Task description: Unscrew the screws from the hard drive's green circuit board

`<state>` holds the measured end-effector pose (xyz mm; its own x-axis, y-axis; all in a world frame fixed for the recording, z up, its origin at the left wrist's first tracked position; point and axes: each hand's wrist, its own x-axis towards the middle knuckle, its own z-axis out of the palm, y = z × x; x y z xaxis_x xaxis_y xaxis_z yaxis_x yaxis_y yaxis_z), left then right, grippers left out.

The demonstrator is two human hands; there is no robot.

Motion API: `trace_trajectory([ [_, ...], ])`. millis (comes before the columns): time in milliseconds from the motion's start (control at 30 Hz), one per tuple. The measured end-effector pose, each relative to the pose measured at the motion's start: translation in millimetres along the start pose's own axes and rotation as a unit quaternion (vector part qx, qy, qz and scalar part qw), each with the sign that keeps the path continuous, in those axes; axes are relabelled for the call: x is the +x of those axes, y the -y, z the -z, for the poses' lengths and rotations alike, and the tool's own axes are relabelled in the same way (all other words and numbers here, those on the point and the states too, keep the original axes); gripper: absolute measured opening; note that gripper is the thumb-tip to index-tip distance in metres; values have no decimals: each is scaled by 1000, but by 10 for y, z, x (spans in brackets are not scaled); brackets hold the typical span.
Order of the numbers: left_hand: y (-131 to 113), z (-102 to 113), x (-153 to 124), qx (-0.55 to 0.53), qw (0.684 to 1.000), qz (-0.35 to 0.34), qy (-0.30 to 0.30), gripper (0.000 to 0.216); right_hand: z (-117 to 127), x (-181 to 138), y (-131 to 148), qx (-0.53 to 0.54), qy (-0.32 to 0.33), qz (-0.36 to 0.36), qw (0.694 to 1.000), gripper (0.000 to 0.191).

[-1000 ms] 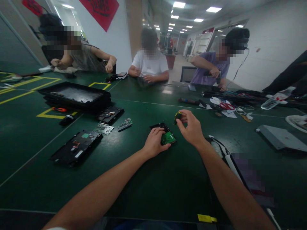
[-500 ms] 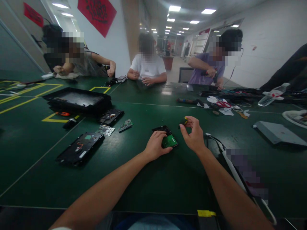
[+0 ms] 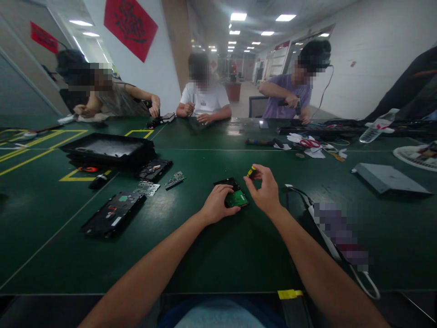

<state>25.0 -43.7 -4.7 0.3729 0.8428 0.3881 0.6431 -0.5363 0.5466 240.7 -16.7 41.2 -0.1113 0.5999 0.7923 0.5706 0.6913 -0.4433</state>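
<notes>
L hand (image 3: 216, 205) is clamping the hard drive (image 3: 236, 197), green PCB up, flat on the table (image 3: 211, 255) just ahead of me. R hand (image 3: 264, 191) is pinching the small screwdriver (image 3: 251, 171) by its handle, right above the drive. Prob. working a board screw, so the next bit's needing the tip square in the head.

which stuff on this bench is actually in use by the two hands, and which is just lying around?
In use: left hand holding the hard drive, green board up; right hand pinching the yellow-black tool.
Lying about: black tray, loose circuit boards, opened drive, red scissors, water bottle, grey box.
</notes>
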Motion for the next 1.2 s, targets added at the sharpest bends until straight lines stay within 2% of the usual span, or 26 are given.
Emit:
trace_trajectory([
  [167, -56, -33, 2, 7, 1000, 11, -11, 53, -30, -42, -26, 51, 13, -31, 998, 51],
  [267, -66, -34, -25, 9, 1000, 5, -6, 53, -19, -60, -34, 41, -7, -19, 999, 47],
  [367, -49, -27, -42, 7, 1000, -1, -7, 54, 3, -63, -20, 35, 5, 3, 999, 44],
  [667, -61, -19, -27, 5, 1000, -4, -13, 51, -33, -103, -52, 68, 20, -24, 997, 51],
  [900, -33, -18, -28, 7, 1000, -9, -13, 52, -1, -74, -41, 28, 7, -16, 999, 48],
  [1200, -19, -4, -19, 5, 1000, -4, -5, 55, -42, -79, -75, 31, -20, -9, 999, 50],
])
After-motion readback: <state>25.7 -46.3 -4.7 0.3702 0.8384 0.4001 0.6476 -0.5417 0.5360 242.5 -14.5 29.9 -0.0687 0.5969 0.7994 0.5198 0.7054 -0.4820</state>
